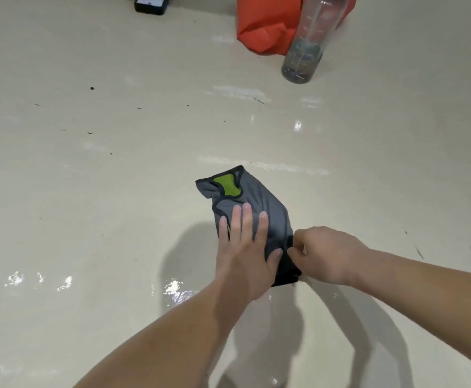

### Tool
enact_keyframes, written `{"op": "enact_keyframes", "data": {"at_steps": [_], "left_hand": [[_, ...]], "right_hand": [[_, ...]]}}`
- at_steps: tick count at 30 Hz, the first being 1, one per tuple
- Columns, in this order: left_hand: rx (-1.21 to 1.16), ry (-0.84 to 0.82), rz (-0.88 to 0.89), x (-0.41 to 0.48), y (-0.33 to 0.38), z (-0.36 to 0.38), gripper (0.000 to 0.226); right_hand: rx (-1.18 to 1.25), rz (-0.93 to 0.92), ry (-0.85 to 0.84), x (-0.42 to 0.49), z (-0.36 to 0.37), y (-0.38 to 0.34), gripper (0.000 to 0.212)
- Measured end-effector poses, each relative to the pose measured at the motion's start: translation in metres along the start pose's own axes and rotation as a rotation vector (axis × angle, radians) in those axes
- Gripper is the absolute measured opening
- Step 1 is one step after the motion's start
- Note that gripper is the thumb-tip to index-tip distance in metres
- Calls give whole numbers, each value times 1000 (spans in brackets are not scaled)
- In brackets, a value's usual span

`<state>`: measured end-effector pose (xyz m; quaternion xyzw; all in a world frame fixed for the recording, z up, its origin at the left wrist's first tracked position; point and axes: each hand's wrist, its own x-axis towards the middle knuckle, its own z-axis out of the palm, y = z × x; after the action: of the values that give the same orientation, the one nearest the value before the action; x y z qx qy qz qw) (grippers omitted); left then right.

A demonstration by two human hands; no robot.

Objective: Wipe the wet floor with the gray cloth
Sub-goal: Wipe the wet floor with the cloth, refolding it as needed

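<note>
Your left hand point(242, 247) lay flat on gray cloth point(269, 205), fingers straight, pressing it to floor point(88, 191). Your right hand point(325, 254) pinched cloth's near dark corner, fingers curled. Cloth sat bunched mid-floor, green patch at far end. Wet glints near your forearms. Beyond: clear bottle point(304, 46) upright beside orange bag point(265, 23); black box point(151, 5) at far edge.

Both bare forearms reach forward, the left from the bottom edge, the right from the right side. The left hand point(245, 247) lies flat, palm down, its fingers straight and slightly spread, pressing on the gray cloth point(265, 200). The right hand point(326, 254), just beside it, has curled fingers pinching the cloth's near edge
</note>
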<state>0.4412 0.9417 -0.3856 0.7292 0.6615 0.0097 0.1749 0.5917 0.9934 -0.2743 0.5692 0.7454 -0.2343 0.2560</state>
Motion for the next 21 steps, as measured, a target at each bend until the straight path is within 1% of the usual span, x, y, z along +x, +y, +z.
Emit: {"op": "enact_keyframes", "data": {"at_steps": [3,5,7,8,9,11,13,15,16,17,18,19,20,21], "left_hand": [[55,-138,137,3,51,7,80],[95,-195,225,3,61,8,81],[88,-212,310,2,59,6,78],[76,-211,340,1,55,2,76],[63,-206,355,0,50,-3,74],[54,-201,311,-6,44,-13,72],[29,-186,216,-19,46,-22,74],[-28,-195,125,-38,53,-35,75],[-61,-213,77,-47,59,-41,79],[-86,-230,39,-53,64,-47,84],[-96,-227,17,-56,69,-52,83],[-109,-208,-4,-55,75,-56,73],[-136,-198,-44,-52,82,-61,59],[-158,-212,-81,-46,88,-67,50]], "right_hand": [[-158,-15,-50,-23,-4,40,24],[-199,-23,-91,-34,-2,61,31],[-148,-29,-118,-45,3,79,38],[-104,-50,-92,-48,5,85,40],[-74,-93,-31,-49,9,89,40],[-94,-242,160,-43,20,88,46],[-103,-374,256,-27,35,76,62],[-69,-412,247,-2,54,60,74],[-45,-417,239,11,63,54,81],[-18,-406,226,23,72,49,89],[-15,-383,215,31,79,45,96],[-2,-368,213,36,85,44,100],[28,-372,254,36,90,46,99],[41,-385,294,35,92,48,98]]}}
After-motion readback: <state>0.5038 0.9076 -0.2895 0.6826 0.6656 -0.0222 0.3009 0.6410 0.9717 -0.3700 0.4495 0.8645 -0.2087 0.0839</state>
